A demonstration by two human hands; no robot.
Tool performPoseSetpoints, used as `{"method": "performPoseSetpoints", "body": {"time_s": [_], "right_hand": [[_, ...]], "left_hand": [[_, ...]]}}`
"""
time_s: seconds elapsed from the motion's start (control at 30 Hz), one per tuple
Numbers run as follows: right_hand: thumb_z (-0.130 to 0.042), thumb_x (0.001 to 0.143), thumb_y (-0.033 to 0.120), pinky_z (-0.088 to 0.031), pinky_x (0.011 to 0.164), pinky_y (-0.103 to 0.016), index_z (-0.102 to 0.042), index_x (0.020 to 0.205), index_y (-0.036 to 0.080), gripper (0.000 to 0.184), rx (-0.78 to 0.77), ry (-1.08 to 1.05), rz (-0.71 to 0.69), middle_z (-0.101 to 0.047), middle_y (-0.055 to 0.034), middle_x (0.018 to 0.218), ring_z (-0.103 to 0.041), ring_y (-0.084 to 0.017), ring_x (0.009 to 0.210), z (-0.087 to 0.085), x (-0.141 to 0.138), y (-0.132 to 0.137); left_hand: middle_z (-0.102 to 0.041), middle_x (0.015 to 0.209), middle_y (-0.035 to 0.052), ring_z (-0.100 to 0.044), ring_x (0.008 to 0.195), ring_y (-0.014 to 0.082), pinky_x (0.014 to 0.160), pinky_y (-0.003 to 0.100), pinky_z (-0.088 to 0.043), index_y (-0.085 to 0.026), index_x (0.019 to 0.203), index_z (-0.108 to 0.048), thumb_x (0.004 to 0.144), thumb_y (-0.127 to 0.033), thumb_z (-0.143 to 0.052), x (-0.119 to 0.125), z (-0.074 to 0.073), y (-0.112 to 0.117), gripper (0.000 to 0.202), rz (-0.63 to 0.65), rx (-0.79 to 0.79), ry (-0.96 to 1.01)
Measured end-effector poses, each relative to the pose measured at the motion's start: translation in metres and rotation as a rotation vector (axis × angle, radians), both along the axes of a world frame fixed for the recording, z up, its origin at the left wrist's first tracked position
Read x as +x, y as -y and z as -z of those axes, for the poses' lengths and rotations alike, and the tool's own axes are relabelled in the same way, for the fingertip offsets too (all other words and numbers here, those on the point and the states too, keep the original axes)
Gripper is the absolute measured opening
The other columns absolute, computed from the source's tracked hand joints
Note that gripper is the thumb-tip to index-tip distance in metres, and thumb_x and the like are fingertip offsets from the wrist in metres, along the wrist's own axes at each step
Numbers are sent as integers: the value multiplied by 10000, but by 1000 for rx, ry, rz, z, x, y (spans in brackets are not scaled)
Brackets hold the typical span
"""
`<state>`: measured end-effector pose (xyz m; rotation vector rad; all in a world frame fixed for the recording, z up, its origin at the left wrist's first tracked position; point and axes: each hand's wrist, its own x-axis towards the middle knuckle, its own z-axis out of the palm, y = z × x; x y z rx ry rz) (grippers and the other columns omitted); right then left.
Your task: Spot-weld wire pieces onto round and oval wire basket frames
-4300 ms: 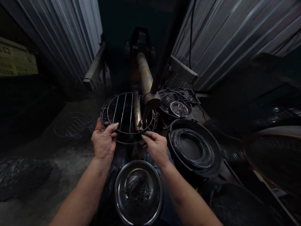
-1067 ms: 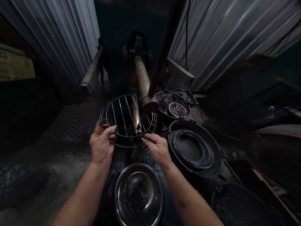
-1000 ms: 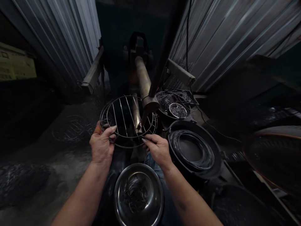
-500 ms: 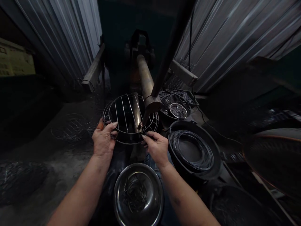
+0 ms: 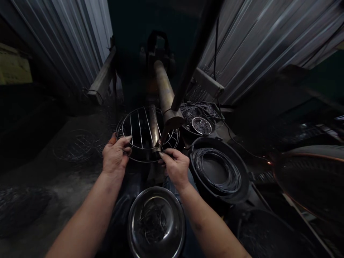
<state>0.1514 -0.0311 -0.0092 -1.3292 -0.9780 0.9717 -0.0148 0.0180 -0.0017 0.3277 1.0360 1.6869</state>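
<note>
A round wire rack (image 5: 141, 147), with two rings and parallel cross wires, is held level around the lower metal bar (image 5: 154, 125) of a machine. My left hand (image 5: 114, 154) is closed on its left rim, thumb on top. At the front right of the rim, my right hand (image 5: 176, 166) pinches with thumb and forefinger; what sits between the fingertips is too small to make out. Just above those fingertips, the upper metal cylinder (image 5: 165, 87) ends in a slanted rod whose tip meets the lower bar at the rim. A steel bowl (image 5: 130, 218) with short bent wire pieces (image 5: 153, 222) rests below, between my forearms.
To the right stands a black tub (image 5: 245, 186) with a coil of wire (image 5: 199, 168). Behind it are a small round dish (image 5: 202, 125) of metal bits and loose wire. Wire racks (image 5: 77, 145) lie on the floor at left. A dark slanted bar (image 5: 197, 50) crosses above.
The view has shifted slightly, moving everything a little left. My right fingertips are still by the rod tip, and my left hand keeps its hold on the rack. An orange glint now shows at right.
</note>
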Motion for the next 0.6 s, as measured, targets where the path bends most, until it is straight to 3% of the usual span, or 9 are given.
{"method": "performPoseSetpoints", "body": {"time_s": [0.47, 0.6], "right_hand": [[-670, 677, 326, -465, 442, -221, -676, 711, 151, 179, -35, 9, -7, -618, 16, 538, -606, -141, 482, -4, -2, -5], [-667, 720, 371, -487, 494, -238, -692, 832, 156, 243, -31, 62, -43, -655, -6, 643, -622, -151, 561, -5, 4, 2]], "left_hand": [[-481, 541, -52, -404, 446, 56, 380, 175, -233, -169, 649, -501, 428, -116, -786, 2, -8, -4, 364, -24, -53, -82], [-562, 640, -16, -517, 510, 109, 409, 207, -365, -179, 725, -561, 449, -175, -823, -10, -9, -9, 380, 32, -88, -161]]}}
